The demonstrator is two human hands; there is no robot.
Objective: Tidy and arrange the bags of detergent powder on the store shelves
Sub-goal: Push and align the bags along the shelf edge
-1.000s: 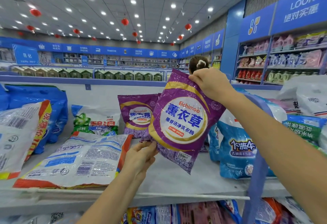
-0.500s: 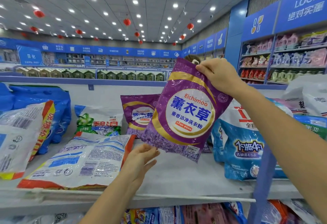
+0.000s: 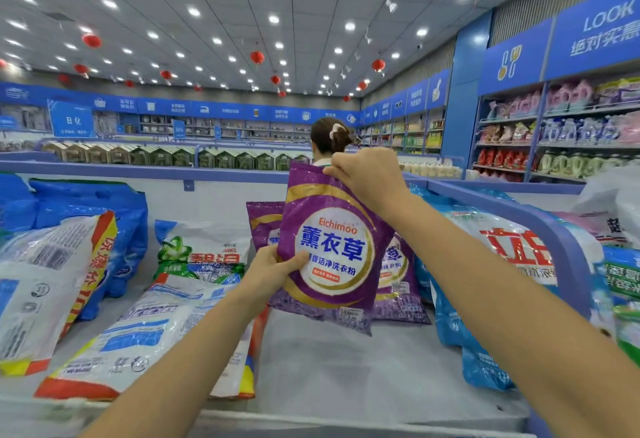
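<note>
Purple bag, now upright, between both hands

head cam, faces fwd, close to shelf

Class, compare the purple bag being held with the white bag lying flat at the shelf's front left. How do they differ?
The purple bag is held upright by the left hand and right hand; the white bag lies flat on the shelf, untouched. The purple bag shows its front label; the white bag shows small print and symbols. Both are detergent bags.
</note>
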